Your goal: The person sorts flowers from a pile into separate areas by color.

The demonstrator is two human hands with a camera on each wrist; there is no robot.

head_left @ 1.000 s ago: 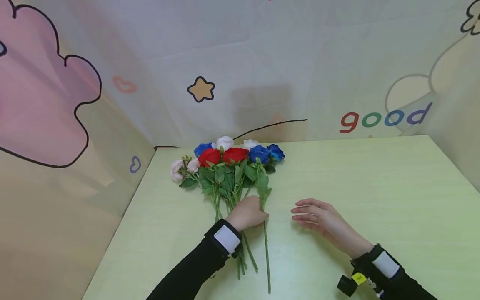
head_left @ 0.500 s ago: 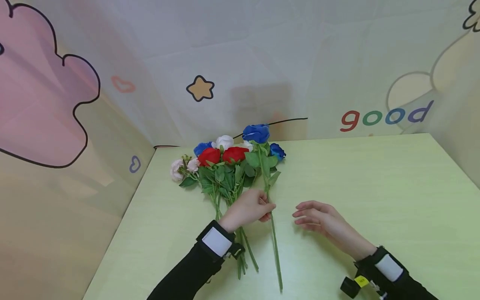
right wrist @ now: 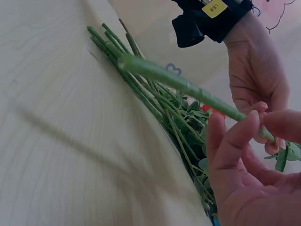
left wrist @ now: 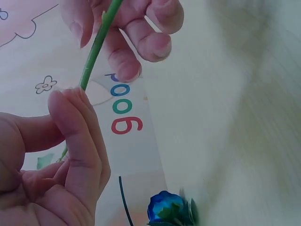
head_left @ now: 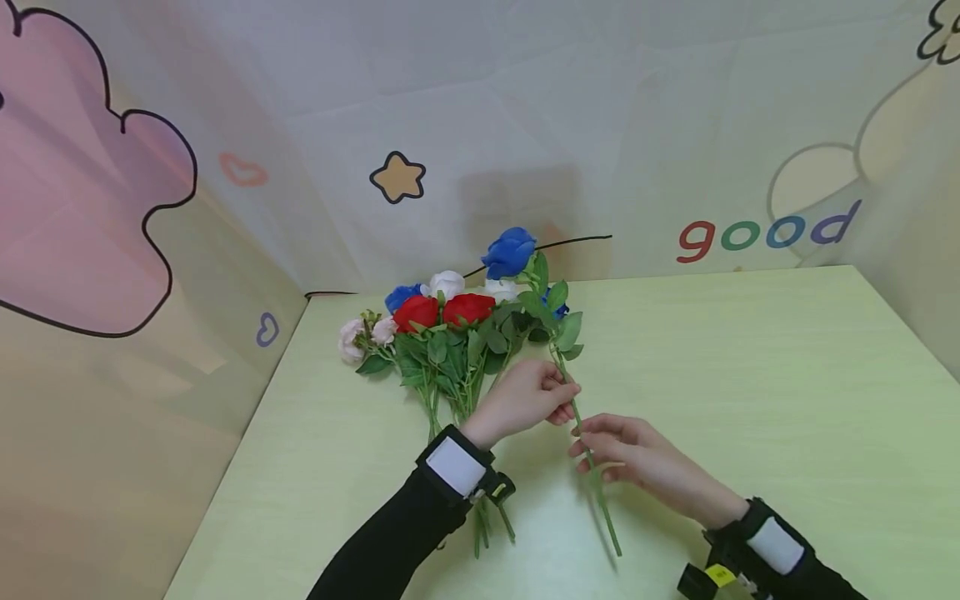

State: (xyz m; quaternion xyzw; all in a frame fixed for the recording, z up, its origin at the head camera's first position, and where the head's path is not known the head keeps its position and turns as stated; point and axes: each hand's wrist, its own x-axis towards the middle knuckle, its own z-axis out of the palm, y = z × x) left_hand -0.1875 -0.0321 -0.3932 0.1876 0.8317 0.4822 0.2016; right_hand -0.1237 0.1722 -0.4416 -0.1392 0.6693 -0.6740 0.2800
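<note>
My left hand (head_left: pixel 528 395) pinches the green stem (head_left: pixel 603 508) of a blue rose (head_left: pixel 508 252) between thumb and fingertips. The bloom leans up to the left, and the stem slants down to the right, lifted off the table. Around the lower stem is my right hand (head_left: pixel 637 458), fingers spread and loosely bent. In the left wrist view the stem (left wrist: pixel 96 52) passes between its thumb and fingers (left wrist: pixel 124 66); in the right wrist view its fingertips (right wrist: pixel 251 122) are right at the stem.
On the pale green table (head_left: pixel 750 367) lies a bunch of artificial flowers: two red roses (head_left: pixel 468 308), white ones (head_left: pixel 447 284), pale pink ones (head_left: pixel 351 342) and other blue ones (head_left: pixel 402 296). Their stems point towards me. A printed backdrop (head_left: pixel 645 108) stands behind.
My left hand has lifted the blue rose from the bunch's right side and moved right, tilting the stem's lower end right. My right hand has moved slightly left, to the stem.
</note>
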